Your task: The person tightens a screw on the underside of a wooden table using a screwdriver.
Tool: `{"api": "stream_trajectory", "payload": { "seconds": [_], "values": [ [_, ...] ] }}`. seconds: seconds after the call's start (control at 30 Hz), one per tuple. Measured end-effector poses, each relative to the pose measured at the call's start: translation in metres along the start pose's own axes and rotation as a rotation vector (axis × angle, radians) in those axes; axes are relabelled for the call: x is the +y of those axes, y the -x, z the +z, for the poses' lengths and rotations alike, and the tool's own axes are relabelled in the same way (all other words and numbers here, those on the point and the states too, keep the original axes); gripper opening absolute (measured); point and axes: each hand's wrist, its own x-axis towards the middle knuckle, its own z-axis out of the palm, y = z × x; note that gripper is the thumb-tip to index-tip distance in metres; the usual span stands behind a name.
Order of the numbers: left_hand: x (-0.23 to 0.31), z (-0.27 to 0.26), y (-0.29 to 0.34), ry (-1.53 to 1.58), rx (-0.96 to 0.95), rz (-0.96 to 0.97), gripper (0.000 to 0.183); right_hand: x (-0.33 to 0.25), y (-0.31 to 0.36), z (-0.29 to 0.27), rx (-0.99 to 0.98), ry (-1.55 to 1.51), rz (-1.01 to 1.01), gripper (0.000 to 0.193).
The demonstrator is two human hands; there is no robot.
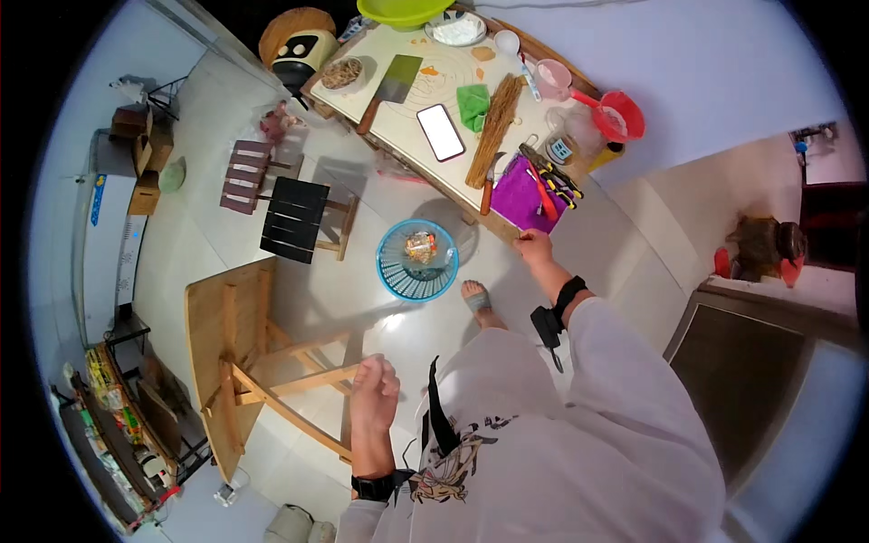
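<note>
My right hand (535, 248) is at the near corner of the work table (385, 134), its fingers bent and closed on the wooden edge. Just above it, a purple cloth (520, 201) carries pliers and other hand tools (559, 185). Beside the cloth lie a curved knife with a wooden handle (487, 197) and a bundle of dry brown stalks (498, 131). My left hand (374, 387) hangs low with curled fingers and nothing visible in it. A wooden bar of the tipped folding table (231, 362) passes next to it.
A blue basket (387, 271) holding a wrapper stands on the floor ahead of my foot. Black (294, 220) and brown (244, 176) slatted stools are at the left. On the table are a phone (441, 133), a cleaver (396, 81), a green cloth (472, 108) and a red dipper (620, 115).
</note>
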Motion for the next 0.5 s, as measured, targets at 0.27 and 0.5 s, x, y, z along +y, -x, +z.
{"api": "stream_trajectory", "payload": {
  "seconds": [0.27,0.5],
  "values": [
    [-0.012,0.045,-0.085,-0.022,0.231,-0.099,0.012,-0.036,-0.132,0.001,0.160,0.330,-0.187,0.016],
    [-0.008,0.064,-0.102,-0.104,0.303,-0.086,0.013,-0.045,-0.149,0.012,0.190,0.341,-0.196,0.018]
  ]
}}
